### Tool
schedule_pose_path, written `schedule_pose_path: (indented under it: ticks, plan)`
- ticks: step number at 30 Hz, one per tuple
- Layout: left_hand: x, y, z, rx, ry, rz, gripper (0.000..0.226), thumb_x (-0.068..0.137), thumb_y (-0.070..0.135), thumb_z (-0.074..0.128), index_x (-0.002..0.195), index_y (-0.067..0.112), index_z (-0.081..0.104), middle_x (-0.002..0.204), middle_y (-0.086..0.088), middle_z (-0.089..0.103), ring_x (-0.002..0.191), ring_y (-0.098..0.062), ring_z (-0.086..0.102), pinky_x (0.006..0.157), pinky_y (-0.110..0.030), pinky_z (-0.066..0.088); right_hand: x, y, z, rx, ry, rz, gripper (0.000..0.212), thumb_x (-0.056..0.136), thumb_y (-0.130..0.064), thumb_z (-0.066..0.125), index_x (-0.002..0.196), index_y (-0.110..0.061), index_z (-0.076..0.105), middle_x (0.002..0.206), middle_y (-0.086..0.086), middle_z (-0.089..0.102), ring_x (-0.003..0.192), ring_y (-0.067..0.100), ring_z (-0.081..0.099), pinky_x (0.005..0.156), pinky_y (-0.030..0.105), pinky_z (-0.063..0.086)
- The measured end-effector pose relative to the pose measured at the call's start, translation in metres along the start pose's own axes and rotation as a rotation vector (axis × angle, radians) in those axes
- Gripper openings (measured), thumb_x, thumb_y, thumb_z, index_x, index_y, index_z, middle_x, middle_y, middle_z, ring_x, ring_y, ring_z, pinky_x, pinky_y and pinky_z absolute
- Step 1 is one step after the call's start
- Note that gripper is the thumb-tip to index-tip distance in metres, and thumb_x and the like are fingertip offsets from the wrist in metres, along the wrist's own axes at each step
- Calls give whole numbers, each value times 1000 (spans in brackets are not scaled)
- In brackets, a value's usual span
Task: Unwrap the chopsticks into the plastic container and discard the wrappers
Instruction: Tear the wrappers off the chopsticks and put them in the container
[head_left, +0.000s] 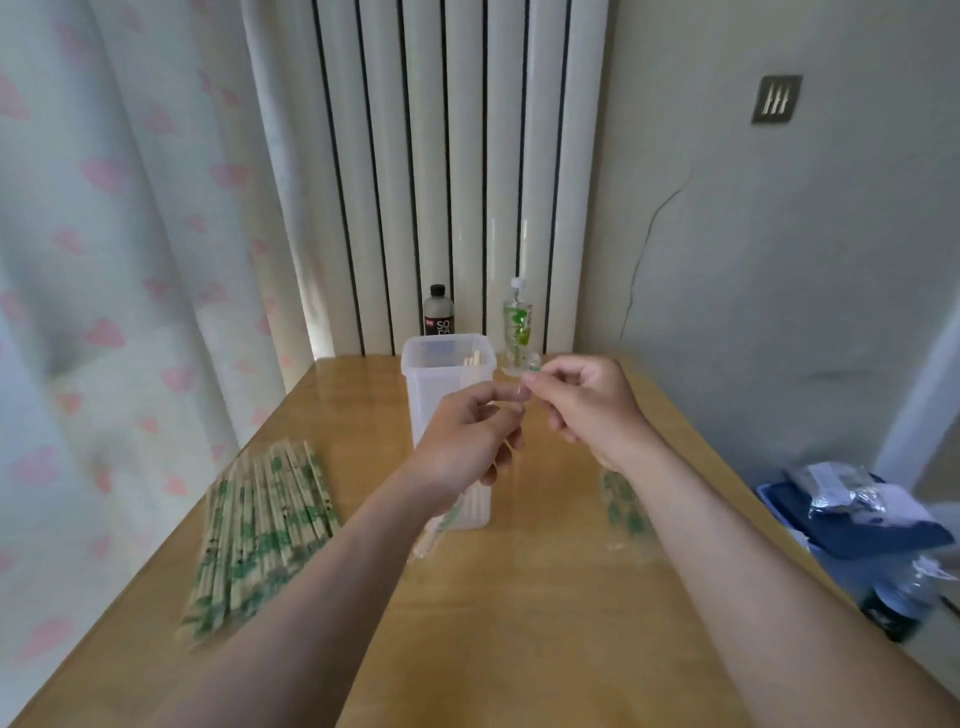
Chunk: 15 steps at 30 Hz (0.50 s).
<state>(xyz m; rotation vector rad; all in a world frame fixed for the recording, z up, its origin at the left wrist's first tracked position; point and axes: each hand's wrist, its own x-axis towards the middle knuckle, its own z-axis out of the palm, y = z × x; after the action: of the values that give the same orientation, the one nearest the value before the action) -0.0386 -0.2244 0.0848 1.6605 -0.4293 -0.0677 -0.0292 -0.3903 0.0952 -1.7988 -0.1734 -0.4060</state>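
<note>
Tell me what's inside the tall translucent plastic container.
Bare wooden chopsticks lean inside the tall translucent plastic container, tips near its rim. The left hand covers its middle, so their count is unclear.

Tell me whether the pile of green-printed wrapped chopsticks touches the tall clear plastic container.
Apart: the head view shows bare wooden tabletop between the pile and container.

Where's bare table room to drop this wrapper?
Free: the near stretch of the wooden table in front of the clear plastic container. Crowded: the pile of green-printed wrapped chopsticks at left, empty wrappers at right, the black soda bottle and clear bottle behind.
</note>
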Motion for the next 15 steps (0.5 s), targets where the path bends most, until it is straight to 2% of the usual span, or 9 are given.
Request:
schedule_pose_path:
  ticks: [5, 9, 12, 15]
  plan:
    - [14, -19, 39, 15, -61, -124, 21, 103, 21, 56, 102, 2, 65, 70, -7, 60, 52, -20, 52, 41, -26, 37, 5, 24, -47, 155, 263, 151, 22, 94, -16, 71, 73, -10, 69, 56, -3, 55, 45, 13, 43, 41, 23, 27]
    - [28, -40, 69, 49, -80, -251, 23, 101, 22, 58, 91, 4, 66, 83, -10, 58, 67, -20, 59, 50, -27, 49, 4, 63, -80, 136, 315, 252, 25, 98, -29, 68, 80, -11, 70, 61, -4, 58, 45, 11, 45, 40, 23, 29]
    - [45, -52, 89, 11, -25, -356, 18, 99, 20, 61, 92, 5, 64, 86, -9, 53, 76, -22, 57, 59, -29, 56, 2, 103, -102, -63, 407, 319, 33, 102, -32, 59, 82, -7, 69, 65, 0, 59, 55, 19, 52, 49, 26, 35]
    - [62, -66, 106, 73, 5, -391, 16, 100, 18, 60, 86, 8, 59, 76, -6, 53, 62, -18, 53, 53, -26, 49, -12, 148, -124, -443, 380, 410, 26, 102, -23, 51, 82, -8, 60, 75, 4, 57, 74, 26, 54, 58, 37, 36]
